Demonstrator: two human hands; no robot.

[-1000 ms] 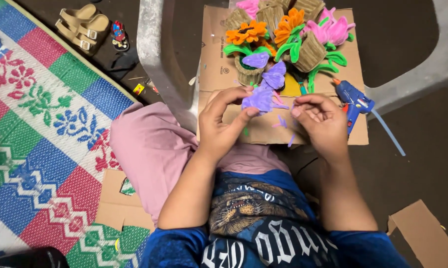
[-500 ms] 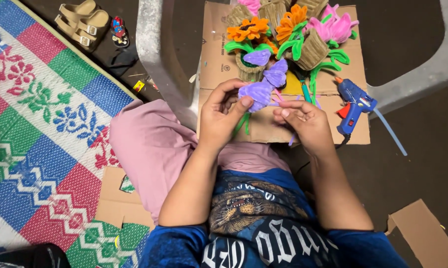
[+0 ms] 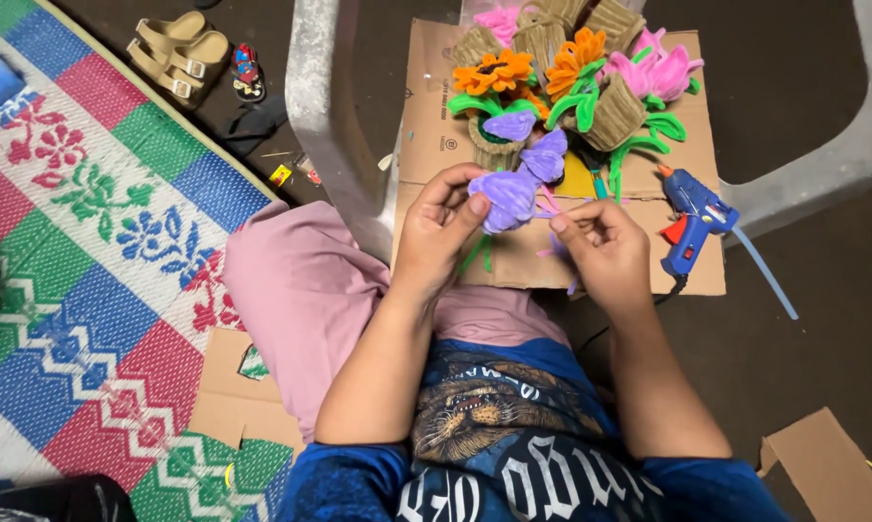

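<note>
My left hand (image 3: 443, 230) pinches a purple pipe-cleaner flower (image 3: 509, 193) with a green stem, held over a sheet of cardboard (image 3: 436, 116). My right hand (image 3: 602, 249) is close beside it, its fingertips closed on a thin pink strand (image 3: 552, 207) at the flower's right edge. Beyond the hands stand small woven pots with orange flowers (image 3: 494, 70), pink flowers (image 3: 660, 68) and purple flowers (image 3: 546, 155), all on green stems.
A blue glue gun (image 3: 692, 222) lies on the cardboard just right of my right hand, a glue stick jutting out. A patterned mat (image 3: 88, 242) covers the floor at left, with sandals (image 3: 180, 53) beyond it. Cardboard scraps (image 3: 822, 464) lie near my legs.
Both hands have drawn closer together and lifted the purple flower slightly toward the pots. My right hand's fingers now pinch at the flower's edge.
</note>
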